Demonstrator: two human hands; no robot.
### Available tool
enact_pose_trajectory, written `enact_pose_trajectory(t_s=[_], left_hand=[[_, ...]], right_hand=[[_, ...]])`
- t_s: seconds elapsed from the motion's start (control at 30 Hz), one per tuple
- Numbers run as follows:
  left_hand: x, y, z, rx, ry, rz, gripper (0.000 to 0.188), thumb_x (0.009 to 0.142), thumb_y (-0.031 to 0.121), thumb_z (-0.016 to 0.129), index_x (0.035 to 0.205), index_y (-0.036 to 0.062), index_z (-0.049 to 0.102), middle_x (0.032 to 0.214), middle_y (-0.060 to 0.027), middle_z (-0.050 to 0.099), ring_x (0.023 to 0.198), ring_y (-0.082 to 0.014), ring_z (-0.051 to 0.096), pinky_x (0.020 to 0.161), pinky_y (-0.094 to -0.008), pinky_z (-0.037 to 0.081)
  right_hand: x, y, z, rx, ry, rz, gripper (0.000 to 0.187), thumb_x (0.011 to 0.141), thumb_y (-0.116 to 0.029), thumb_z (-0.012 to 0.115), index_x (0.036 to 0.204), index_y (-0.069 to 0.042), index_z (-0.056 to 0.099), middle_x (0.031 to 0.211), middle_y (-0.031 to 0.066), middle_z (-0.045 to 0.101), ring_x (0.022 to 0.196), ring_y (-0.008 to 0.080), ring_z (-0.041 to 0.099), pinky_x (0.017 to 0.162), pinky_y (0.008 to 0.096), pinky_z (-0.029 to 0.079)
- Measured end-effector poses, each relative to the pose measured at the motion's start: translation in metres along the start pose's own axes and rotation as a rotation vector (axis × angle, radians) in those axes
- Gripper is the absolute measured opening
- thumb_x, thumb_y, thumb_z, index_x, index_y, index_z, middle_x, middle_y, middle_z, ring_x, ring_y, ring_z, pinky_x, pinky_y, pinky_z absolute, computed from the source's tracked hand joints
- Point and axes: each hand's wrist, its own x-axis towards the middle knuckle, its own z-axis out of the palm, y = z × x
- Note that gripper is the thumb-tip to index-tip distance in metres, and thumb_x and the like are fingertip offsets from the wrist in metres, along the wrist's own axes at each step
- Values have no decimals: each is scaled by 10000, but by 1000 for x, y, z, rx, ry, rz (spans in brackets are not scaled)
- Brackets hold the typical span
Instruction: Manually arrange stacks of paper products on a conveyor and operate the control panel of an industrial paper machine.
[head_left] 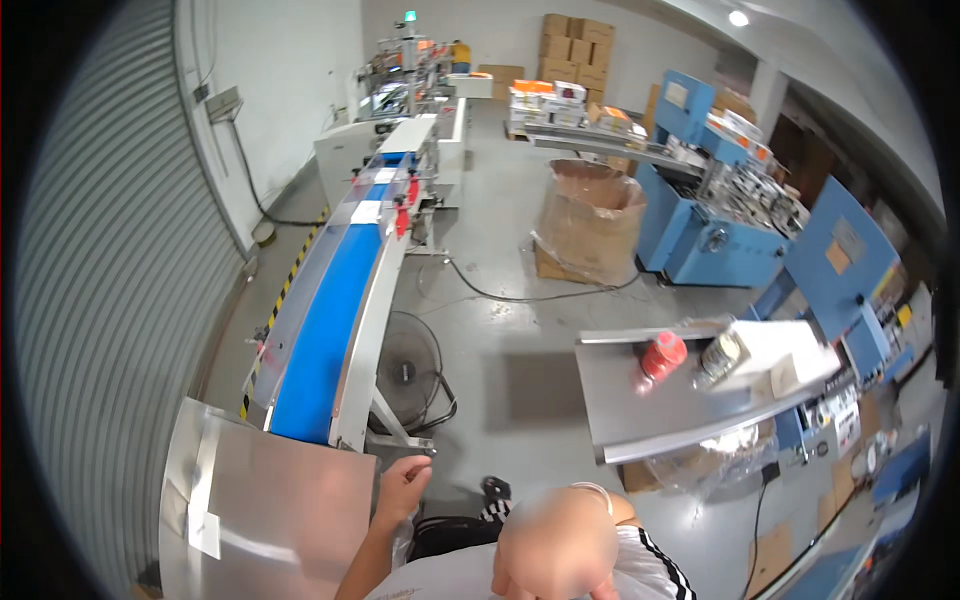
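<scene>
My left hand (402,484) is raised beside the right edge of a shiny metal table (300,490), its fingers curled closed with nothing showing in them. Just beyond the table, a conveyor with a blue belt (322,335) stretches away. Several white flat pieces, one of them a white sheet (366,212), lie farther along the belt. Close to my body at the lower edge, my right hand (556,545) seems to be bent in toward my chest. It is heavily blurred, so its fingers and anything in them cannot be made out.
A black floor fan (408,372) stands right of the conveyor. On the right, a metal tray table (640,410) bears a red-capped container (663,354) and a clear jar (720,358). A lined carton (590,215), blue machines (735,240) and a floor cable (520,298) lie beyond.
</scene>
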Motion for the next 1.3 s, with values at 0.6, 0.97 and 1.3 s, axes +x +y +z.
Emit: enact_pose_trajectory(t_s=[0.6,0.97,1.3], left_hand=[[-135,115,251,147,-929,315,239,852,124,628,1074,34,624,1011,-110,619,870,-221,636,740,-303,511],[-252,166,389,152,-1352,675,250,857,186,597,1050,28,620,1051,-130,599,959,-315,584,839,-387,469],[-174,178,478,221,-1300,583,238,862,160,606,1065,37,627,1051,-100,608,940,-238,605,794,-325,491]], right_hand=[[-46,-148,333,-776,529,328,543,801,-602,601,920,-75,660,841,-13,619,564,175,525,492,308,381],[-53,-218,465,-886,694,320,319,940,-341,542,1033,-75,692,1026,45,653,535,152,530,458,277,388],[-133,-296,422,-886,624,399,304,881,-363,637,909,-63,676,979,38,661,527,150,528,452,267,384]])
